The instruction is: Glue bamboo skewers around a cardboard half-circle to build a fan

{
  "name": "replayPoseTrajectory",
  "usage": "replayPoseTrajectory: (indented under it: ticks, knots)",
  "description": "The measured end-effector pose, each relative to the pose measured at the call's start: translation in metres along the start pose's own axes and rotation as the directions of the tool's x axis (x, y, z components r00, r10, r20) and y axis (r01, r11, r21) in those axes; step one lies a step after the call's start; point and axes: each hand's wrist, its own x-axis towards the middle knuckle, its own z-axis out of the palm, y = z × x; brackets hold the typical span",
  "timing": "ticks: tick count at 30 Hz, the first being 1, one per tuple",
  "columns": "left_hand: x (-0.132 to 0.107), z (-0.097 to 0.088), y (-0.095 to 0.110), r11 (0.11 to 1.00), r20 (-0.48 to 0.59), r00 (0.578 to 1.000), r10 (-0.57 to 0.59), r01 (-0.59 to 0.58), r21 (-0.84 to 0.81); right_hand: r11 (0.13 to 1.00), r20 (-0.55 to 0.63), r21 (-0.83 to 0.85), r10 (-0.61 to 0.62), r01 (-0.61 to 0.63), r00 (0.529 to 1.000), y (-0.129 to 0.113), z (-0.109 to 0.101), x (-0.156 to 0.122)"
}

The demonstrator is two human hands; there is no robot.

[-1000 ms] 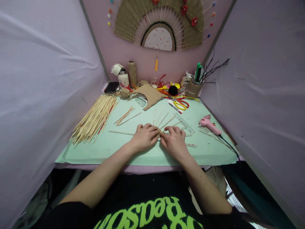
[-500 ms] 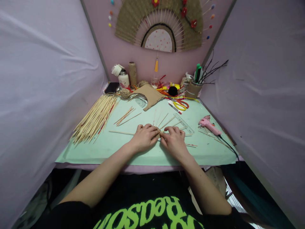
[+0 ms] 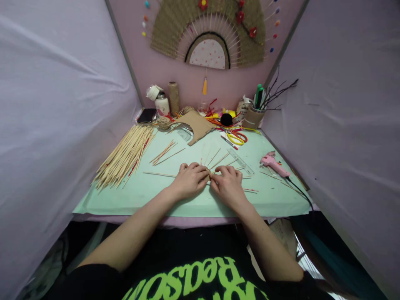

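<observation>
My left hand (image 3: 188, 181) and my right hand (image 3: 229, 184) rest side by side on the green mat (image 3: 150, 196), fingers curled and pressed down on a small fan of thin wooden sticks (image 3: 215, 159) that spreads out from between the fingertips. What lies under the fingers is hidden. One long stick (image 3: 158, 173) points left from under my left hand. A clear ruler (image 3: 241, 161) lies just beyond my right hand.
A big pile of bamboo skewers (image 3: 125, 155) lies at the left, a few loose sticks (image 3: 164, 152) nearer the middle. A pink glue gun (image 3: 274, 164) with its cord sits at the right. Cardboard piece (image 3: 196, 124), yellow scissors (image 3: 236, 138), twine spool (image 3: 173, 96), bottle (image 3: 161, 103) and pen cup (image 3: 253, 116) line the back.
</observation>
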Motion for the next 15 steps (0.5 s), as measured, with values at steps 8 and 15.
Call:
replayPoseTrajectory:
  ticks: [8, 15]
  knots:
    - [0.0002, -0.0008, 0.0002, 1.000, 0.012, 1.000, -0.002, 0.002, 0.001, 1.000, 0.002, -0.013, -0.007, 0.007, 1.000, 0.0004, 0.0007, 0.0004]
    - [0.0003, -0.0003, 0.0004, 1.000, 0.013, 1.000, -0.008, 0.008, -0.005, 1.000, -0.021, 0.008, -0.008, 0.008, 1.000, 0.0013, 0.0027, -0.0002]
